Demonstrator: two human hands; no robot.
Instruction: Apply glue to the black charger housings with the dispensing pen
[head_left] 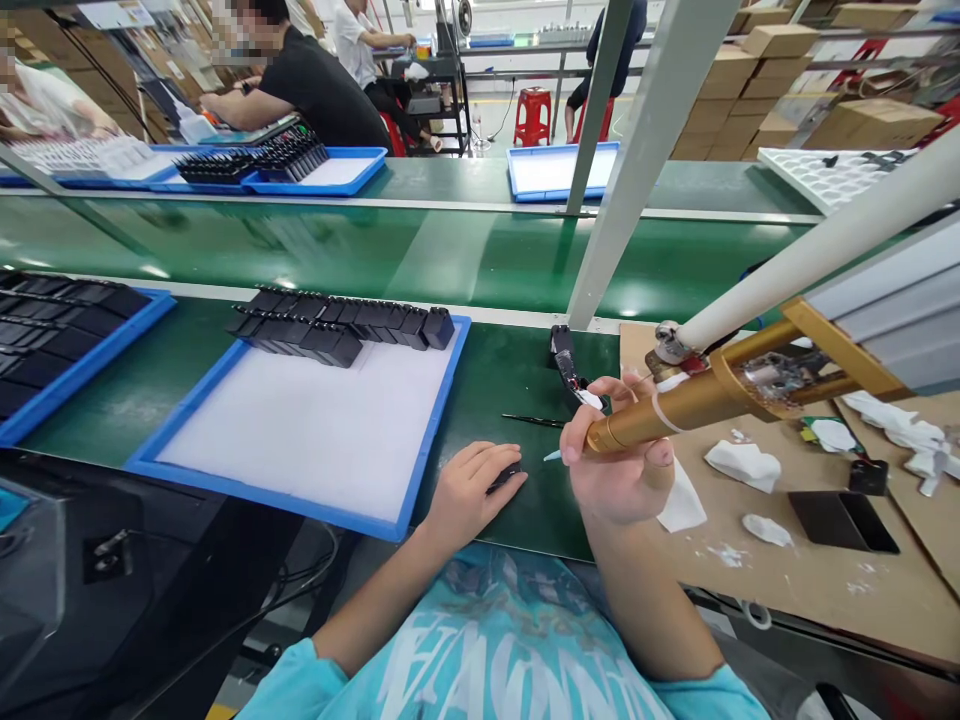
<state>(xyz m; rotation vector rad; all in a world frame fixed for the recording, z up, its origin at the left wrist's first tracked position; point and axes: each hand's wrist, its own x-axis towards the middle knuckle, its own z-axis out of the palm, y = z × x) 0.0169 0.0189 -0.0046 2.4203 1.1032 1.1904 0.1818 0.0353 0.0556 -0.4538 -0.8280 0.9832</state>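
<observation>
My left hand [472,490] lies on the green bench with its fingers closed over a small black part [507,474]. My right hand [616,462] is wrapped round the gold barrel of a dispensing tool [675,412], held like a pen. The tool's pale tip [553,456] points left, just right of the black part. A white tube [817,245] runs up and to the right from the tool. A blue-rimmed white tray [315,425] stands left of my hands, with rows of black parts [341,325] along its far edge.
Black tweezers [532,420] and a black clip-like tool [564,358] lie beyond my hands. A cardboard sheet [787,560] on the right carries white wipes and a black slab [844,520]. Another blue tray [60,345] of black parts is at left. People work across the conveyor.
</observation>
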